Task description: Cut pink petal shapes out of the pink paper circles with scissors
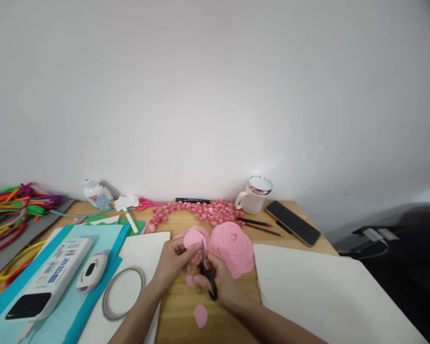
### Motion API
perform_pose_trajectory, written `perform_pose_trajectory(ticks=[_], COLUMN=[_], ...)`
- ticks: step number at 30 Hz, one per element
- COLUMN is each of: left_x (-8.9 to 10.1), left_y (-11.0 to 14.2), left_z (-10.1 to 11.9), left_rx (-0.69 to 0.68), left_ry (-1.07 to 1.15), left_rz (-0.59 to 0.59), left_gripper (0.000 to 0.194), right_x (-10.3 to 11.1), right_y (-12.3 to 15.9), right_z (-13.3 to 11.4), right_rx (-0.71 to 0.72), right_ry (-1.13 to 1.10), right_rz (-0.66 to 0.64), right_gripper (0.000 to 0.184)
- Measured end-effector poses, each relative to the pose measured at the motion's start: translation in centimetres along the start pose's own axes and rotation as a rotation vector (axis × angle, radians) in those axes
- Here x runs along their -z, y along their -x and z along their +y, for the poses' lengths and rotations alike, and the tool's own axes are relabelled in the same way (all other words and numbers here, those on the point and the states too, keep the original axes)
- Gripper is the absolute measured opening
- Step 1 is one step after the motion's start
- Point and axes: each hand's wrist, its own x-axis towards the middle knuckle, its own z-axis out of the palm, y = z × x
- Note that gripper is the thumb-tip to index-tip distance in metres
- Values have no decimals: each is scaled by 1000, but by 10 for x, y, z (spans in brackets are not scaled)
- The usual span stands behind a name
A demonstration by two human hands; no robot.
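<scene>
My left hand (177,260) pinches a round piece of pink paper (195,236) between thumb and fingers. In my right hand (215,277) is a pair of black-handled scissors (208,274), its blades pointing up at the edge of that paper. Whether the blades are cutting into the paper I cannot tell. Right behind my right hand lies a pile of pink paper circles (232,248). A small pink scrap (189,280) is below my fingers, and a larger pink paper piece (200,316) rests nearer to me on the wooden table (175,310).
Many small rolled pink paper roses (200,210) lie along the back. A white mug (256,193) and a phone (294,222) stand to the right, above white paper (318,286). On the left are a roll of tape (106,298), a white power strip-like device (53,277) and colourful pipe cleaners (17,205).
</scene>
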Motion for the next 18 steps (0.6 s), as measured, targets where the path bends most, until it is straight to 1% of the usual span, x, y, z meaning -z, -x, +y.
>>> perform_pose_trajectory(ticks=[5,9,14,18], left_x=[-1,-2,-2,-1], left_y=[1,1,1,1], left_z=[-1,-2,0,2], left_rx=[32,46,38,32], left_ry=[4,21,22,8], left_rz=[-47,-76,-64,-78], left_gripper=[33,35,35,34], right_x=[2,1,2,3], right_y=[1,0,1,3], right_z=[-1,-4,-7,-10], right_rx=[50,61,53,56], right_ry=[-3,-14,24,20], right_rz=[5,22,14,-23], right_gripper=[36,33,35,38])
